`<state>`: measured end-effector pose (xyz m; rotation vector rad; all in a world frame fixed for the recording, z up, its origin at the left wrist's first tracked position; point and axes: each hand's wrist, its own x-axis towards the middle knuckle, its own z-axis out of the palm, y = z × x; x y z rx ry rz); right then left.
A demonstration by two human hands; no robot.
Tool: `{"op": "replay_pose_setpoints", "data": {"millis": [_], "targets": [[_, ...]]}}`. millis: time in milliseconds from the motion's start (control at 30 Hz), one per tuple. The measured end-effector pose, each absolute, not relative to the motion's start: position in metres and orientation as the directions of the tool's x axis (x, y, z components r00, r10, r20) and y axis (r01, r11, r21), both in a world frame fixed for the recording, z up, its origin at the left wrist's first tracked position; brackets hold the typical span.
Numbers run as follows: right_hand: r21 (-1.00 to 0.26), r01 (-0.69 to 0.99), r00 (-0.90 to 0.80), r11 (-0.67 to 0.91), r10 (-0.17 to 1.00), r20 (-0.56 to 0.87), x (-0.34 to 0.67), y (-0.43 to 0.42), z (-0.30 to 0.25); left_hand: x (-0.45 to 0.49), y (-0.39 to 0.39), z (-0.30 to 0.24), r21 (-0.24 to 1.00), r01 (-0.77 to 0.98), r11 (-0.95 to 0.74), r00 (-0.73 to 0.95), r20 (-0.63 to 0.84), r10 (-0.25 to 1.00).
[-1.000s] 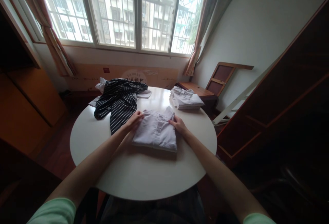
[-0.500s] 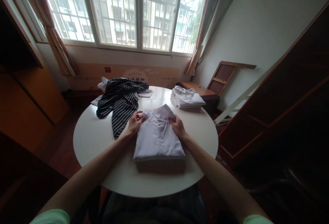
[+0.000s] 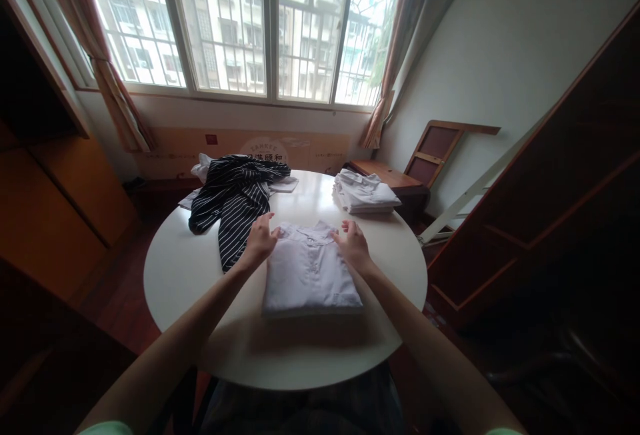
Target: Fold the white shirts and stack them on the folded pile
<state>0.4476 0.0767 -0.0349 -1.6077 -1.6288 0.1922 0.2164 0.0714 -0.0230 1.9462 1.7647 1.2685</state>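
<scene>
A folded white shirt (image 3: 313,275) lies in front of me, buttoned front up and collar at the far end. At the left side of the collar, my left hand (image 3: 261,238) is open, its thumb touching the cloth and its fingers raised apart from it. My right hand (image 3: 354,245) is open too, with the thumb at the collar's right side and the fingers lifted and curved. Both hands rest near the shirt's upper corners without gripping it.
The round white table (image 3: 185,288) carries a black garment with white stripes (image 3: 237,192) at the far left, over some white cloth (image 3: 201,167). A stack of folded white shirts (image 3: 367,195) sits at the far right. Beyond are a wooden side table (image 3: 385,174) and a barred window.
The collar, upright and pinched between both hands earlier, now lies flatter and lower. The fingers of both hands have opened and lifted from it.
</scene>
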Motion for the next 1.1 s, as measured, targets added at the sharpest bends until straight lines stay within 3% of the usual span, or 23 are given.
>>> {"op": "replay_pose_setpoints", "data": {"millis": [133,233,433,600,700,800,900,1000,1100], "targets": [[-0.51,0.761,-0.111,0.401,0.855,0.506,0.424,0.055,-0.022,0.249,0.043,-0.015,0.505,0.763,-0.402,0.144,0.474,0.869],[-0.454,0.705,-0.317,0.545,0.814,0.486,0.403,0.039,-0.028,0.269,0.028,-0.03,0.458,0.758,-0.464,0.252,0.45,0.857],[-0.415,0.752,-0.383,0.512,0.852,0.356,0.403,0.044,-0.053,0.261,0.04,-0.056,0.443,0.774,-0.453,0.321,0.341,0.883],[-0.421,0.824,-0.32,0.379,0.925,0.205,0.422,0.053,-0.055,0.245,0.056,-0.056,0.47,0.817,-0.334,0.234,0.259,0.937],[-0.453,0.831,-0.245,0.322,0.944,0.222,0.43,0.053,-0.056,0.24,0.059,-0.059,0.527,0.815,-0.241,0.127,0.243,0.962],[-0.526,0.829,-0.01,0.19,0.945,0.326,0.441,0.055,-0.055,0.231,0.061,-0.06,0.613,0.774,-0.157,-0.069,0.329,0.942],[-0.671,0.741,0.205,0.018,0.946,0.251,0.455,0.057,-0.05,0.22,0.064,-0.057,0.714,0.693,-0.094,-0.206,0.322,0.924],[-0.74,0.672,0.2,-0.027,0.969,0.146,0.463,0.057,-0.044,0.214,0.065,-0.053,0.811,0.579,-0.086,-0.212,0.252,0.944],[-0.704,0.71,0.152,0.025,0.97,0.188,0.463,0.056,-0.043,0.216,0.065,-0.053,0.851,0.496,-0.174,-0.149,0.281,0.948]]}}
